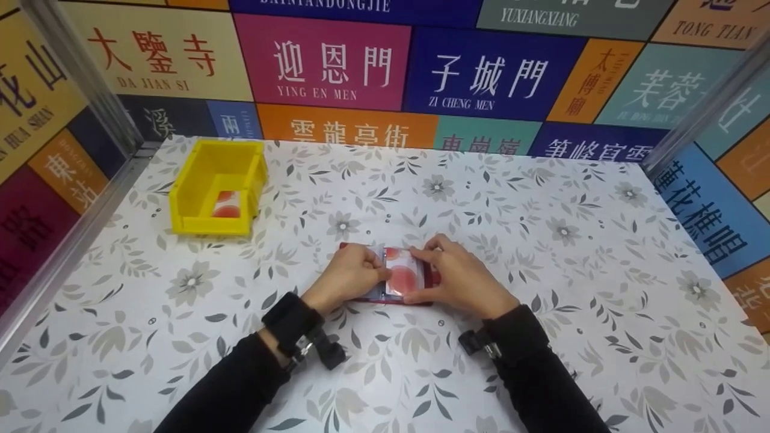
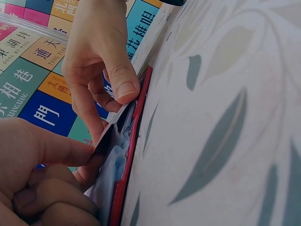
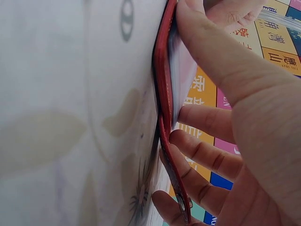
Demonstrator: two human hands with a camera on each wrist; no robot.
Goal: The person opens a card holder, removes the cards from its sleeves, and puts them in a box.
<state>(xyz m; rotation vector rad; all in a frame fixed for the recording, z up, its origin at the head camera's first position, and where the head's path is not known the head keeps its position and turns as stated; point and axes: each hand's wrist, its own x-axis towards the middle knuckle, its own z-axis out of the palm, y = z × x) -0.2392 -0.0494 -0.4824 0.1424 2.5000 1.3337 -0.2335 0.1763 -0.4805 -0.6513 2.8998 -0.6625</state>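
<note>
A red card holder (image 1: pixel 366 299) with clear plastic sleeves (image 3: pixel 176 70) lies unfolded on the table in front of me. Over its right half is a white card with pink-red circles (image 1: pixel 402 278). My left hand (image 1: pixel 352 272) pinches the sleeve edge at the card's left side between thumb and forefinger, its other fingers curled. From the right, my right hand (image 1: pixel 460 278) grips the card, thumb at the near edge and fingertips at the far edge. A red strap with a metal snap (image 3: pixel 181 200) sticks out beside the right fingers in the right wrist view.
At the back left stands a yellow bin (image 1: pixel 210 226) with another white and red card (image 1: pixel 227 204) inside. The tabletop (image 1: pixel 511 222) has a floral cover. Panels with coloured lettering (image 1: pixel 325 66) border it at the back and sides.
</note>
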